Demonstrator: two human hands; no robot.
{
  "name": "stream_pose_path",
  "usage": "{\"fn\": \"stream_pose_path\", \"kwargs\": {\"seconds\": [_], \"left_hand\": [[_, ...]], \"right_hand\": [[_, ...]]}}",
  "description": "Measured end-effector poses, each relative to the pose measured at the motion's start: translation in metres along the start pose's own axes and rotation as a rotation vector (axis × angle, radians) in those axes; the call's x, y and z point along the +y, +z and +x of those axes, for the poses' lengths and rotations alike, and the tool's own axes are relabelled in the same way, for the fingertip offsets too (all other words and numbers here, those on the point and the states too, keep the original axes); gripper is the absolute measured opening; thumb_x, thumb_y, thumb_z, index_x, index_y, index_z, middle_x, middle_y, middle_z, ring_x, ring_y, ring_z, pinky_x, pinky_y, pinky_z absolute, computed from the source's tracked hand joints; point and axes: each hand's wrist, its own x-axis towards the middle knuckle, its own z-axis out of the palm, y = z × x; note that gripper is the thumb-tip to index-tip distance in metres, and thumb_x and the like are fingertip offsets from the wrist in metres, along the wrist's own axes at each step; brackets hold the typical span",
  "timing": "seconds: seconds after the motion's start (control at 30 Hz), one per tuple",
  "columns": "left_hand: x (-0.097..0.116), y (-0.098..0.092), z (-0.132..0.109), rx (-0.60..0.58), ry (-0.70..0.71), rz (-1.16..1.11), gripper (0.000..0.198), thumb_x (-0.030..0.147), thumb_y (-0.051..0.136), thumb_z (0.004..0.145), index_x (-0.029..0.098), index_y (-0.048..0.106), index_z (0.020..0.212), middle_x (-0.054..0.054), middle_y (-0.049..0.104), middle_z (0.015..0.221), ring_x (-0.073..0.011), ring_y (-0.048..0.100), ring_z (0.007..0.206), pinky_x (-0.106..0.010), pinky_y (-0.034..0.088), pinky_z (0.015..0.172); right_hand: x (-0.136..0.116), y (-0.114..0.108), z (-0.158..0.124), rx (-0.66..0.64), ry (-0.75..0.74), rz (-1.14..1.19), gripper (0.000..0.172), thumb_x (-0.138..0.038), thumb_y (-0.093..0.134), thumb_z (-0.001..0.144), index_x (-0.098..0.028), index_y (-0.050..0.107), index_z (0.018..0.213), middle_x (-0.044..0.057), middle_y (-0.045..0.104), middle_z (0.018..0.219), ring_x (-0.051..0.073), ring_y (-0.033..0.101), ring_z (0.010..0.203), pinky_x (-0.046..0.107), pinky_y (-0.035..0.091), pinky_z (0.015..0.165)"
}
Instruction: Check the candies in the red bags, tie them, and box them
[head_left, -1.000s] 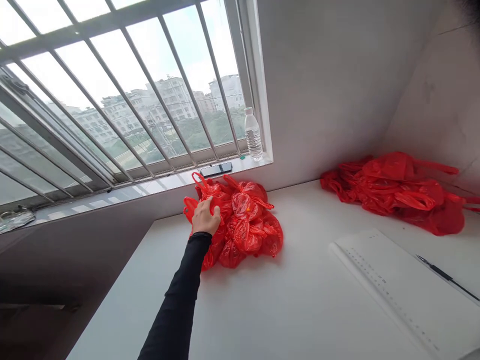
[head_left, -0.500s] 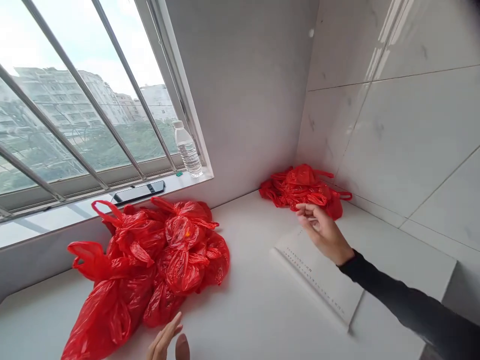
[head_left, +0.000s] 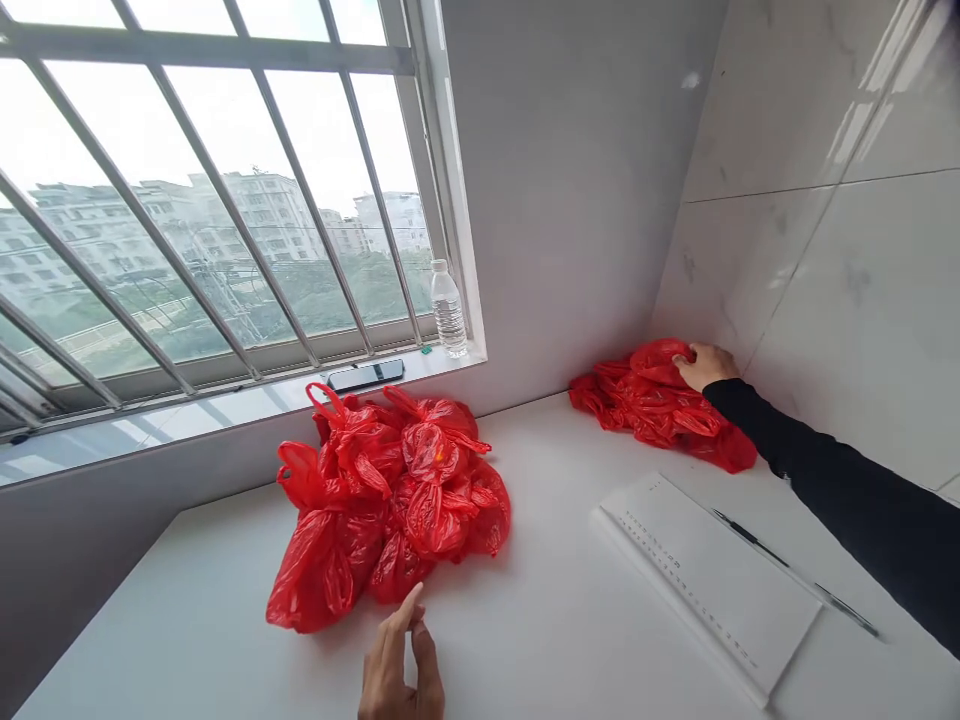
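My right hand [head_left: 709,366] reaches to the far corner of the white table, its fingers curled round the upper edge of a red plastic bag [head_left: 660,400] in a crumpled heap. Some of the fingertips are hidden. Low in the view, my left hand [head_left: 403,665] holds nothing, with thumb and fingers apart. Just beyond it lies a larger pile of knotted red plastic bags [head_left: 390,500], bulging with contents I cannot make out. A notebook [head_left: 712,570] with handwritten lines lies open on the table, and a black pen [head_left: 750,538] rests along its right side.
A second pen [head_left: 847,608] lies on the right, near the notebook. On the window sill [head_left: 262,405] stand a water bottle [head_left: 448,315] and, lying flat, a dark phone [head_left: 366,376]. Metal bars cover the window. Walls [head_left: 570,200] bound the table at the back and right.
My right hand has moved from above the notebook to the far heap and taken hold of a bag. The view has turned left, and the pens now show. My left hand stays low and empty.
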Motion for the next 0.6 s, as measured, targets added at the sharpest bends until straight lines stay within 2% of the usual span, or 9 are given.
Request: {"fn": "stream_pose_path", "kwargs": {"seconds": [0.07, 0.17, 0.23, 0.33, 0.43, 0.53, 0.6], "left_hand": [[-0.002, -0.001, 0.001, -0.028, 0.014, -0.012, 0.031, 0.027, 0.054, 0.097, 0.025, 0.066, 0.126, -0.006, 0.074, 0.107, -0.0225, 0.072, 0.093, -0.025, 0.045, 0.044], [-0.002, -0.002, 0.003, -0.018, 0.038, -0.042, 0.030, 0.025, 0.055, 0.096, 0.024, 0.069, 0.123, -0.006, 0.075, 0.103, -0.0212, 0.072, 0.088, -0.024, 0.045, 0.045], [0.001, -0.002, 0.001, 0.008, 0.037, -0.051, 0.029, 0.025, 0.055, 0.096, 0.023, 0.070, 0.120, -0.006, 0.075, 0.100, -0.0212, 0.072, 0.087, -0.024, 0.047, 0.048], [0.015, -0.004, -0.008, 0.003, 0.011, -0.069, 0.028, 0.027, 0.055, 0.096, 0.022, 0.071, 0.118, -0.007, 0.075, 0.099, -0.0213, 0.072, 0.086, -0.023, 0.044, 0.043], [0.043, -0.009, -0.027, -0.027, -0.034, -0.099, 0.028, 0.029, 0.053, 0.098, 0.022, 0.070, 0.119, -0.009, 0.074, 0.102, -0.0212, 0.072, 0.087, -0.021, 0.037, 0.036], [0.085, -0.019, -0.051, -0.095, -0.137, -0.178, 0.028, 0.036, 0.054, 0.099, 0.025, 0.069, 0.120, -0.008, 0.072, 0.102, -0.0202, 0.071, 0.084, -0.021, 0.029, 0.033], [0.114, -0.030, -0.066, -0.198, -0.276, -0.302, 0.029, 0.041, 0.055, 0.098, 0.026, 0.070, 0.118, -0.006, 0.071, 0.095, -0.0196, 0.069, 0.079, -0.021, 0.038, 0.039]], "right_hand": [[-0.009, -0.008, -0.005, -0.018, -0.046, -0.039, 0.024, -0.033, 0.058, 0.098, -0.018, 0.061, 0.080, 0.002, 0.064, 0.087, 0.017, 0.061, 0.085, 0.037, 0.048, 0.087], [-0.027, -0.023, -0.027, -0.030, -0.120, -0.050, 0.020, -0.031, 0.063, 0.091, -0.024, 0.053, 0.075, 0.003, 0.061, 0.080, 0.019, 0.053, 0.078, 0.038, 0.041, 0.083], [-0.039, -0.033, -0.050, -0.054, -0.157, -0.015, 0.019, -0.037, 0.058, 0.092, -0.026, 0.052, 0.077, 0.005, 0.061, 0.080, 0.021, 0.052, 0.078, 0.037, 0.039, 0.080], [-0.054, -0.046, -0.098, -0.150, -0.180, 0.063, 0.021, -0.044, 0.055, 0.094, -0.025, 0.058, 0.086, 0.004, 0.064, 0.081, 0.021, 0.056, 0.076, 0.034, 0.041, 0.073], [-0.064, -0.054, -0.160, -0.323, -0.176, 0.206, 0.026, -0.048, 0.055, 0.095, -0.023, 0.061, 0.093, 0.001, 0.065, 0.083, 0.019, 0.058, 0.077, 0.031, 0.044, 0.071], [-0.069, -0.058, -0.231, -0.578, -0.124, 0.334, 0.025, -0.048, 0.054, 0.096, -0.024, 0.059, 0.091, -0.001, 0.062, 0.082, 0.017, 0.056, 0.076, 0.029, 0.046, 0.070], [-0.070, -0.059, -0.277, -0.674, -0.105, 0.322, 0.023, -0.043, 0.052, 0.098, -0.024, 0.056, 0.088, -0.002, 0.059, 0.080, 0.016, 0.054, 0.073, 0.028, 0.045, 0.068]]}}
